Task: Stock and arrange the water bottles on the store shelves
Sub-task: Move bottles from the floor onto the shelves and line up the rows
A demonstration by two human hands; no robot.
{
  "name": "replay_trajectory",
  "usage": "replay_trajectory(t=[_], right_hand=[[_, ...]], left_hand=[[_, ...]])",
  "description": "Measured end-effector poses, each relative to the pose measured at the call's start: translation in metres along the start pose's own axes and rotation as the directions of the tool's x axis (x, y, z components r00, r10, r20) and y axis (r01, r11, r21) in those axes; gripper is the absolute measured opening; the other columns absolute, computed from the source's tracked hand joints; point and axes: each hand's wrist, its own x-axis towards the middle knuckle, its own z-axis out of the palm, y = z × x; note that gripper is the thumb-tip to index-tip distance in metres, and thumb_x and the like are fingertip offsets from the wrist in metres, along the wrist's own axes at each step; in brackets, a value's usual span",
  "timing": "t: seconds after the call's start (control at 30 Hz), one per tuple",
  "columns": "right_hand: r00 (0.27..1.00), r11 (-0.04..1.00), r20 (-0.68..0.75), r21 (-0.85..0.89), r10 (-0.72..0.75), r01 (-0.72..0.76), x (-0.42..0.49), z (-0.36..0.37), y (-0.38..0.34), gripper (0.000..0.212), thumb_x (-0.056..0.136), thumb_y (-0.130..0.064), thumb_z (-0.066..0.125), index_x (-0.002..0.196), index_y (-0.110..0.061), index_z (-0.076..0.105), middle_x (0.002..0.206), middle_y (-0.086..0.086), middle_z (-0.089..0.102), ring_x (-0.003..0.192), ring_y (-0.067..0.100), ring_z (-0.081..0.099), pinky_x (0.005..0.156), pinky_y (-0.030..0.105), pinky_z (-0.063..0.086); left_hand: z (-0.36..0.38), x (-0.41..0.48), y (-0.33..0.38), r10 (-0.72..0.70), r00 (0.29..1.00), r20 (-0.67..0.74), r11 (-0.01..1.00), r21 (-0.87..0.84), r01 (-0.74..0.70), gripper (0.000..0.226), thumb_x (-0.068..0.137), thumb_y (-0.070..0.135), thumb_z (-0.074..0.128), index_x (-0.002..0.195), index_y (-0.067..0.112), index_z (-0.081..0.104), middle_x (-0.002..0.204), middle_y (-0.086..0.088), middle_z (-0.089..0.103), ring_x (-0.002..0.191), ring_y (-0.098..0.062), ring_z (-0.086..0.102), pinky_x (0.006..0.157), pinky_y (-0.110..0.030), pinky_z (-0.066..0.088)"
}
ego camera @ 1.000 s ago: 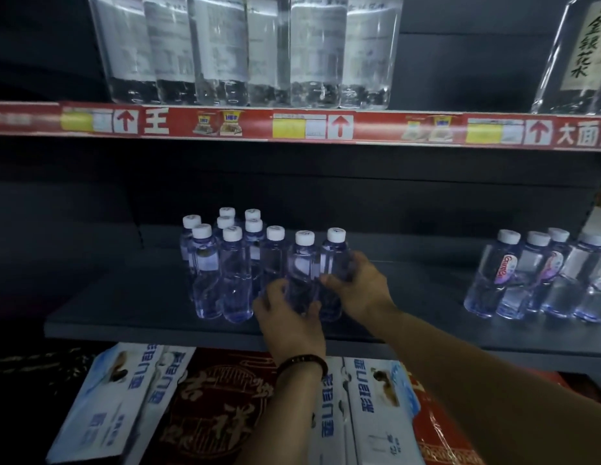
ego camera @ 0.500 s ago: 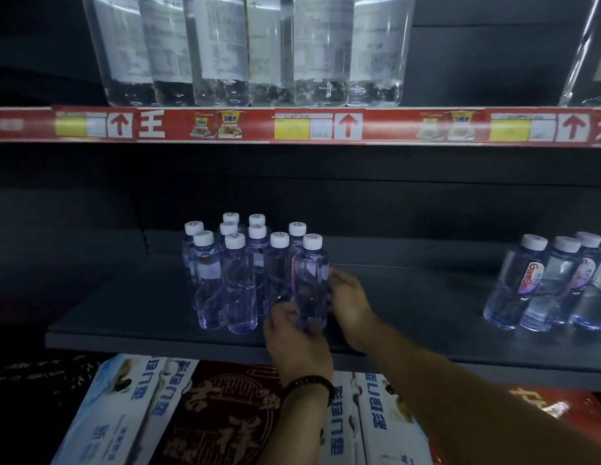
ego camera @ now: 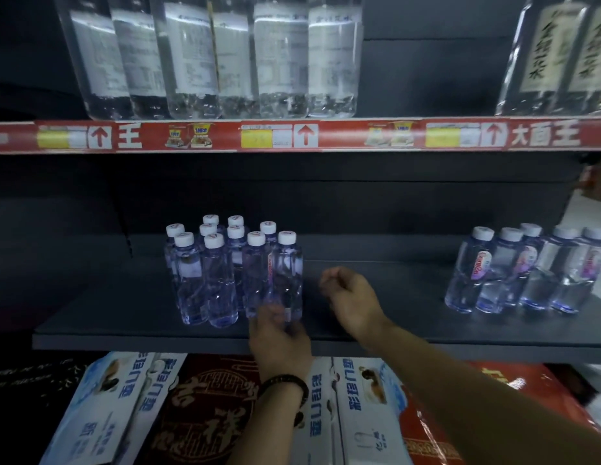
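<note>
On the dark middle shelf (ego camera: 124, 317), left of centre: a cluster of small white-capped water bottles (ego camera: 221, 280), upright, packed close. My left hand (ego camera: 280, 340), beaded bracelet (ego camera: 285, 385) at the wrist, sits at the base of the front-right bottle (ego camera: 287, 273); blurred, so I cannot tell whether the fingers grip or only touch it. My right hand (ego camera: 351, 297) hovers just beside that bottle, fingers loosely curled, holding nothing. A second bottle group (ego camera: 527, 270) stands well apart, far right.

clear glossy plastic bottles (ego camera: 285, 276), matt grey shelf (ego camera: 124, 307)
</note>
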Motion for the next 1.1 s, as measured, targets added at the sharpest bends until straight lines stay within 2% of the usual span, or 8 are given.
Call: replay_trajectory(t=[0.1, 0.23, 0.33, 0.43, 0.63, 0.83, 0.97, 1.1], right_hand=[[0.997, 0.982, 0.069, -0.187, 0.029, -0.015, -0.031, -0.027, -0.014, 0.010, 0.106, -0.025, 0.061, 0.102, -0.029, 0.069, 0.106, -0.006, 0.072, 0.104, 0.013, 0.067, 0.094, 0.028, 0.052], [0.989, 0.897, 0.147, -0.440, 0.023, 0.044, -0.087, -0.082, -0.024, 0.016, 0.104, -0.029, 0.061, 0.117, -0.026, 0.070, 0.106, -0.007, 0.073, 0.097, 0.009, 0.067, 0.081, 0.015, 0.050], [0.981, 0.816, 0.180, -0.576, 0.067, 0.050, -0.136, -0.135, -0.022, 0.011, 0.100, -0.025, 0.065, 0.108, -0.027, 0.072, 0.104, -0.006, 0.075, 0.097, 0.011, 0.069, 0.084, 0.020, 0.054], [0.980, 0.773, 0.154, -0.635, 0.130, -0.002, -0.186, -0.196, -0.008, 0.006, 0.090, -0.025, 0.071, 0.087, -0.030, 0.073, 0.097, -0.007, 0.078, 0.094, 0.013, 0.072, 0.091, 0.035, 0.057], [0.948, 0.653, -0.110, -0.700, 0.299, -0.288, -0.308, -0.322, 0.044, 0.016, 0.096, -0.019, 0.063, 0.102, -0.024, 0.077, 0.106, -0.003, 0.076, 0.099, 0.017, 0.067, 0.088, 0.030, 0.053], [0.768, 0.530, -0.390, -0.561, 0.508, -0.635, -0.436, -0.422, 0.134, 0.022, 0.099, -0.032, 0.065, 0.115, -0.022, 0.076, 0.117, 0.000, 0.076, 0.106, 0.021, 0.070, 0.095, 0.034, 0.056], [0.598, 0.430, -0.535, -0.417, 0.596, -0.801, -0.503, -0.456, 0.200, 0.027, 0.098, -0.035, 0.065, 0.113, -0.015, 0.076, 0.116, 0.009, 0.077, 0.109, 0.029, 0.070, 0.087, 0.029, 0.051], [0.417, 0.340, -0.656, -0.250, 0.629, -0.906, -0.562, -0.470, 0.265, 0.030, 0.094, -0.030, 0.067, 0.119, -0.013, 0.069, 0.119, 0.012, 0.074, 0.110, 0.033, 0.068, 0.084, 0.032, 0.050]], left_hand=[[-0.005, -0.020, 0.015, -0.031, 0.995, 0.097, 0.999, 0.011, 0.031, 0.023, 0.091, 0.006, 0.067, 0.096, 0.026, 0.058, 0.097, 0.002, 0.062, 0.091, -0.017, 0.064, 0.082, -0.028, 0.051], [-0.004, -0.058, 0.053, 0.071, 0.920, 0.385, 0.991, 0.080, -0.111, 0.015, 0.095, 0.011, 0.067, 0.094, 0.026, 0.063, 0.087, 0.011, 0.066, 0.086, -0.013, 0.068, 0.077, -0.027, 0.055], [-0.001, -0.107, 0.091, 0.140, 0.739, 0.659, 0.958, 0.098, -0.269, 0.011, 0.098, 0.026, 0.067, 0.091, 0.030, 0.061, 0.086, 0.011, 0.069, 0.077, -0.009, 0.068, 0.063, -0.025, 0.055], [0.011, -0.168, 0.121, 0.201, 0.506, 0.838, 0.898, 0.048, -0.437, 0.006, 0.094, 0.037, 0.065, 0.095, 0.031, 0.063, 0.091, 0.011, 0.070, 0.085, -0.012, 0.068, 0.074, -0.034, 0.059], [0.056, -0.307, 0.148, 0.135, 0.156, 0.979, 0.897, -0.054, -0.439, 0.005, 0.090, 0.031, 0.074, 0.090, 0.026, 0.073, 0.085, 0.012, 0.071, 0.081, -0.003, 0.067, 0.075, -0.022, 0.055], [0.115, -0.440, 0.135, -0.001, -0.148, 0.989, 0.871, -0.072, -0.486, 0.006, 0.093, 0.030, 0.070, 0.096, 0.025, 0.070, 0.098, 0.007, 0.073, 0.092, -0.012, 0.070, 0.080, -0.029, 0.058], [0.149, -0.507, 0.120, -0.073, -0.255, 0.964, 0.854, -0.071, -0.515, 0.014, 0.090, 0.033, 0.072, 0.103, 0.029, 0.072, 0.098, 0.011, 0.072, 0.090, -0.007, 0.067, 0.077, -0.020, 0.053], [0.182, -0.564, 0.094, -0.173, -0.333, 0.927, 0.817, -0.054, -0.575, 0.030, 0.089, 0.037, 0.074, 0.116, 0.028, 0.064, 0.110, 0.006, 0.067, 0.104, -0.017, 0.066, 0.093, -0.029, 0.054]])
